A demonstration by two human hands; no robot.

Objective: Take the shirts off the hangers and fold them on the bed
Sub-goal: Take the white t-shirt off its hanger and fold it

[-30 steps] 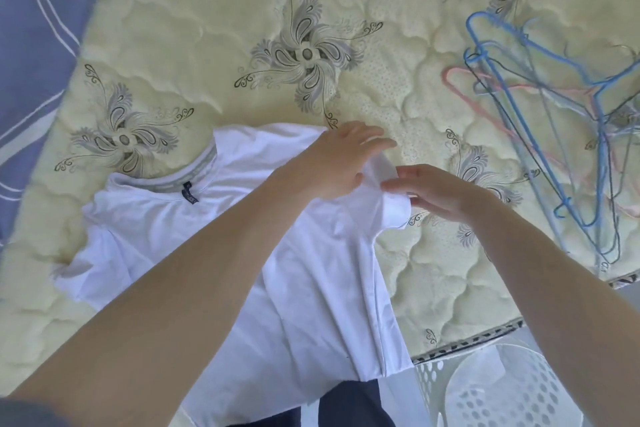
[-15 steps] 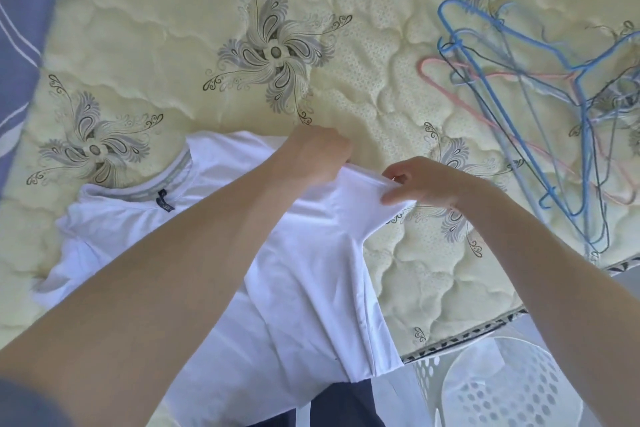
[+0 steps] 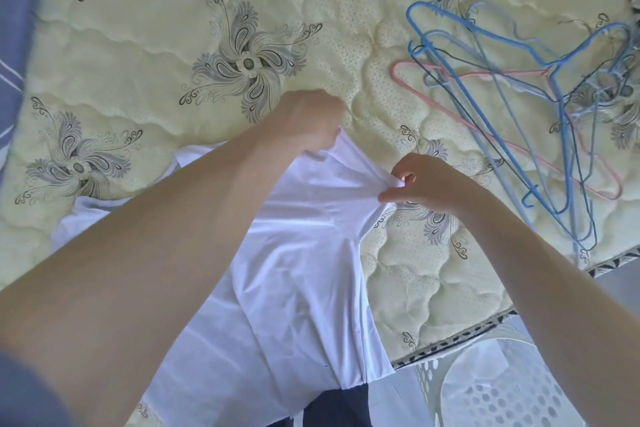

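Folding, I judge: left hand (image 3: 304, 125) grips the white shirt (image 3: 298, 288) at the shoulder, right hand (image 3: 419, 184) pinches its sleeve (image 3: 349, 180), which next needs laying inward flat.

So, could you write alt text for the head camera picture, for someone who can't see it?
A left hand and a right hand grip one sleeve of a white shirt lying on a quilted mattress, holding the sleeve up. Empty hangers lie piled to the right, and a white basket stands beside the mattress.
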